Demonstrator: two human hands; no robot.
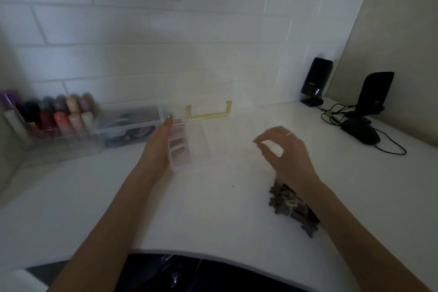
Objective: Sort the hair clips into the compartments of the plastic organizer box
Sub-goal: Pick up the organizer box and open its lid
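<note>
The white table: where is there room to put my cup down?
Bare table lies between the organizer box and the hair clip pile, toward the near edge. Crowded spots: the far left, with the bottle tray, and the far right, with speakers and mouse.

L hand [158, 144] out toward 11 o'clock, palm facing inward, fingers straight. R hand [283, 149] toward 1 o'clock, raised, fingers curled w/ thumb near fingertips, ring on one finger. Both forearms bare.
</note>
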